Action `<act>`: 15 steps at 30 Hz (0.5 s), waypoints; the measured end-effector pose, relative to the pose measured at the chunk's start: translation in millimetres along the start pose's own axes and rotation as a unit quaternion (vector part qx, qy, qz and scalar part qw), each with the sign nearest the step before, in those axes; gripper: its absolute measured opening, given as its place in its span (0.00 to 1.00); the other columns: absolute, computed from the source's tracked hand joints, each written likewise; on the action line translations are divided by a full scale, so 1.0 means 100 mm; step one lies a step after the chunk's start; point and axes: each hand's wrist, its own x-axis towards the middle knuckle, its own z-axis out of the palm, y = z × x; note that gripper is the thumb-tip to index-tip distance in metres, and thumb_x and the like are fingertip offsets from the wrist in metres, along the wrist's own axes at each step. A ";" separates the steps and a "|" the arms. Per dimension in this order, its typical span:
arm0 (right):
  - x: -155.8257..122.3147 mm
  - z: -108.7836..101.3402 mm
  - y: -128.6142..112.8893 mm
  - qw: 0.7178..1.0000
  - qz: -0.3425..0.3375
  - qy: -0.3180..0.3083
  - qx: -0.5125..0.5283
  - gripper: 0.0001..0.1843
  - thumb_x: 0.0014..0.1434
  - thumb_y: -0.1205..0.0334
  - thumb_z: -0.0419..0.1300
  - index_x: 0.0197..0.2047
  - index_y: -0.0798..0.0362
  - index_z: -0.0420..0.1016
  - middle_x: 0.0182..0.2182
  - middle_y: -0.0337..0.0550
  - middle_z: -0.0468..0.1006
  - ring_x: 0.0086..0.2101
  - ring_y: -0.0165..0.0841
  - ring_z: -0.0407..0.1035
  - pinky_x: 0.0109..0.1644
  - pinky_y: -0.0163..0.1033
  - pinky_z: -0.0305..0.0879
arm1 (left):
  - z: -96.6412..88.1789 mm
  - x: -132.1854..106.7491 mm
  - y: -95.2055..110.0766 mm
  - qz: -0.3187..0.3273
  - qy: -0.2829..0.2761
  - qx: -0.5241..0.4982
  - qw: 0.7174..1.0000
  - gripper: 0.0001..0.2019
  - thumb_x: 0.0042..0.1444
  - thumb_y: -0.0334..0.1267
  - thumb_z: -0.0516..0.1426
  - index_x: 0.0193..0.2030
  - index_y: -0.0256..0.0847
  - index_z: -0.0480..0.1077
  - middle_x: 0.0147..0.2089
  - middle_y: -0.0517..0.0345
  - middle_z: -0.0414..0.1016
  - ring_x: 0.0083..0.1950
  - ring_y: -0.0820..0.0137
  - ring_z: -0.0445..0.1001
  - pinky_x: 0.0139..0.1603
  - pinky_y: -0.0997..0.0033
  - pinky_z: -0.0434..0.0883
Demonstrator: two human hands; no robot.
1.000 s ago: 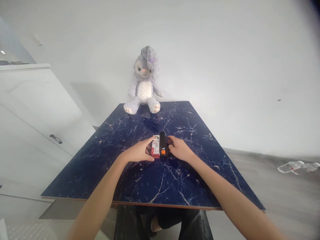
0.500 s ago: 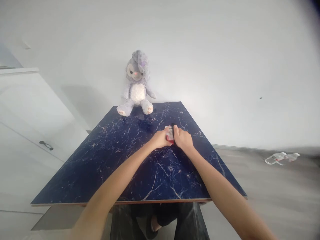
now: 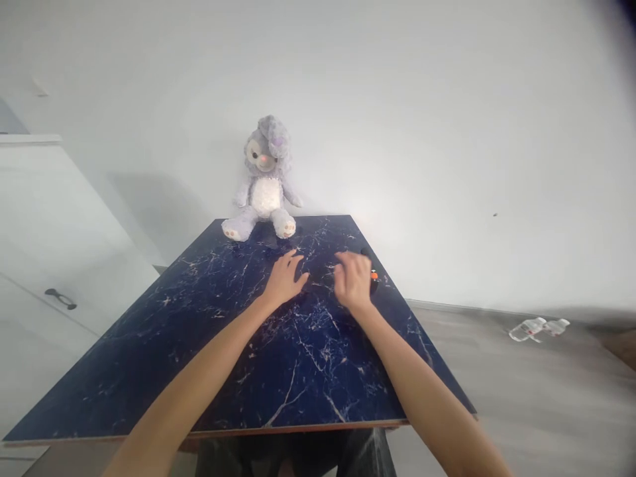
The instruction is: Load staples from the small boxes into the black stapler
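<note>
My left hand [image 3: 286, 279] is over the dark blue table with its fingers spread and nothing in them. Close by on its right is my right hand [image 3: 353, 279], its thumb and index finger apart and the other fingers loosely bent, with nothing visible between them. Just beyond the outer side of my right hand lies a small black object with an orange spot [image 3: 374, 275]. The hand covers part of it, so I cannot make out its kind.
A grey plush toy [image 3: 265, 195] sits against the wall at the far edge of the marbled table [image 3: 163, 358]. At the left stands a white cabinet [image 3: 40, 232] with a dark handle. Clear plastic bottles [image 3: 539, 328] are on the floor at the right.
My hands have parted, the left moving leftward and spreading open. The small white and red thing with a black part between them no longer shows. A black and orange object now shows beside my right hand.
</note>
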 end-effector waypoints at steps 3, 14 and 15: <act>0.02 0.35 -0.35 0.979 -0.059 -0.192 -0.021 0.17 0.71 0.56 0.48 0.55 0.50 0.72 0.50 0.52 0.76 0.51 0.44 0.70 0.58 0.47 0.61 | -0.07 -0.21 -0.31 -0.031 -0.029 0.052 0.998 0.22 0.68 0.45 0.50 0.64 0.38 0.67 0.67 0.42 0.67 0.68 0.54 0.62 0.68 0.51 0.59; 0.11 0.64 -0.35 0.961 -0.040 -0.267 -0.063 0.12 0.70 0.56 0.51 0.45 0.51 0.74 0.41 0.46 0.82 0.41 0.38 0.76 0.44 0.38 0.63 | 0.02 -0.20 -0.38 -0.043 -0.066 0.076 0.994 0.20 0.68 0.46 0.50 0.60 0.42 0.72 0.64 0.46 0.69 0.64 0.53 0.63 0.64 0.51 0.62; 0.10 0.65 -0.34 0.963 -0.039 -0.260 -0.058 0.12 0.70 0.57 0.52 0.49 0.51 0.73 0.41 0.46 0.82 0.41 0.38 0.76 0.44 0.38 0.63 | 0.03 -0.20 -0.39 -0.041 -0.062 0.075 0.994 0.21 0.68 0.46 0.50 0.62 0.41 0.71 0.64 0.46 0.69 0.64 0.53 0.63 0.63 0.51 0.62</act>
